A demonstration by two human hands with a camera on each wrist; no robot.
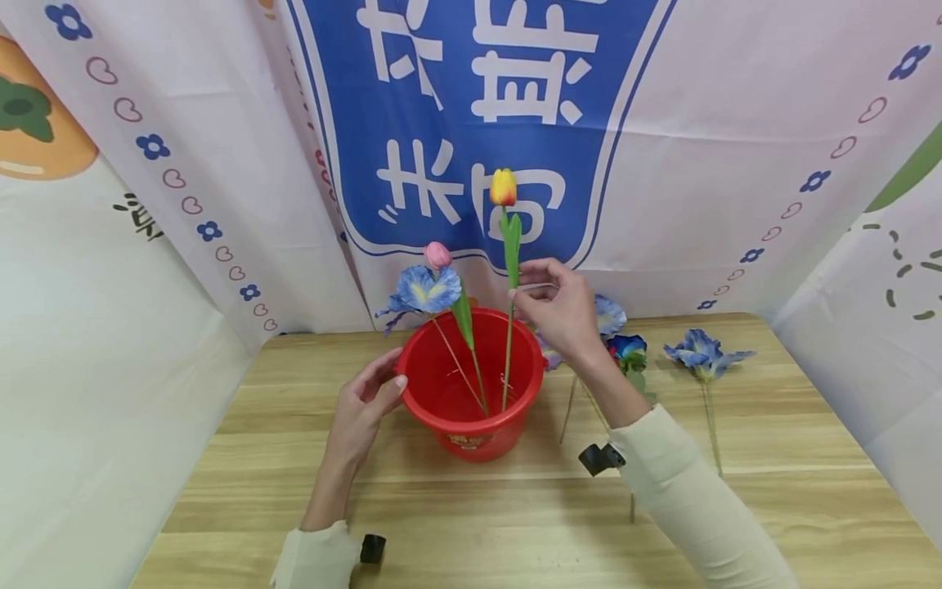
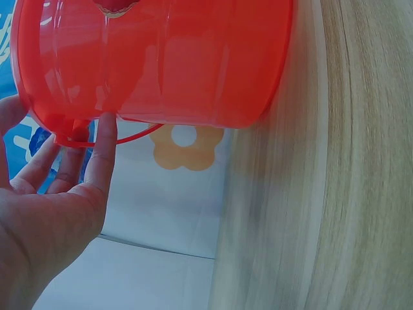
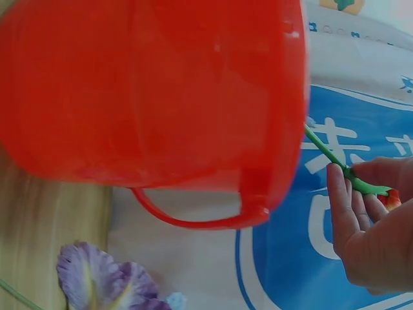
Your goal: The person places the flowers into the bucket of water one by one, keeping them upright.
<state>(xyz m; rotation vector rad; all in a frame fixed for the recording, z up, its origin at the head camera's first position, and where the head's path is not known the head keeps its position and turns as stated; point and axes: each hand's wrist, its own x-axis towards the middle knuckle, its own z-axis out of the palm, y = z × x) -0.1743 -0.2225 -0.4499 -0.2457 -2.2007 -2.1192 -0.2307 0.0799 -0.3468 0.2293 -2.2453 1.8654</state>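
Note:
A red bucket (image 1: 478, 442) stands on the wooden table. At its left side my left hand (image 1: 365, 401) holds the rim, the thumb at the edge; in the left wrist view the fingers of that hand (image 2: 58, 200) reach along the outer wall by the handle (image 2: 139, 134). Between thumb and fingers, my right hand (image 1: 562, 307) pinches the green stem of a yellow-red artificial tulip (image 1: 504, 188), held upright with the stem's lower end inside the bucket. Leaning in the bucket are a pink tulip (image 1: 437, 255) and a blue artificial iris (image 1: 428, 289).
Right of the bucket, a blue iris (image 1: 702, 353) lies on the table (image 1: 500, 532). Partly behind my right forearm are a blue-and-red flower (image 1: 628, 348) and another pale blue bloom (image 1: 609, 315). A purple bloom (image 3: 106, 278) shows below the bucket in the right wrist view. Printed cloth (image 1: 699, 188) hangs behind.

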